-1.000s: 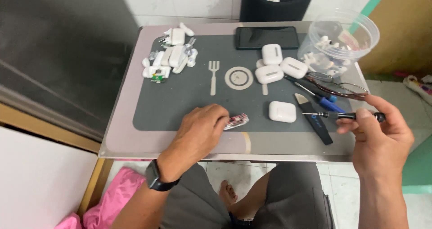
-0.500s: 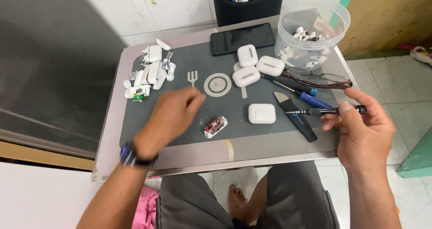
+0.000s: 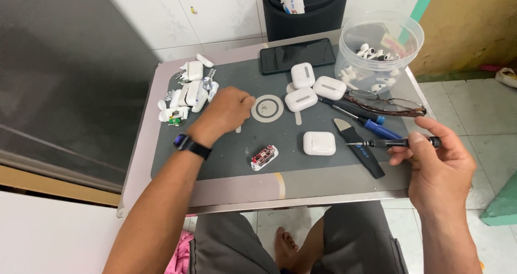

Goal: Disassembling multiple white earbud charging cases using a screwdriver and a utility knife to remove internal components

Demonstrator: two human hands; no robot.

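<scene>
Holding steady: right hand (image 3: 439, 163) pinches a slim black screwdriver (image 3: 393, 142) between thumb and fingers, tip pointing left, just above the tabletop's (image 3: 161, 85) right edge.
Left hand (image 3: 223, 112): fingers curled loosely over the grey mat (image 3: 231, 155), holding nothing that shows; a dark watch (image 3: 189, 144) sits on the wrist.
Near the left hand: a pile of white earbud-case parts (image 3: 188, 93) just to its left, a round ring mark (image 3: 267, 108) just to its right.
Small circuit board (image 3: 264, 157): lies alone on the mat, below the left hand.
White case (image 3: 319, 143): closed, beside the screwdriver tip.
Black pry tool (image 3: 360, 151): lies under the screwdriver.
Back edge: dark phone (image 3: 297, 56), three more white cases (image 3: 312, 86), clear tub (image 3: 382, 50) of earbuds, glasses (image 3: 388, 102).
</scene>
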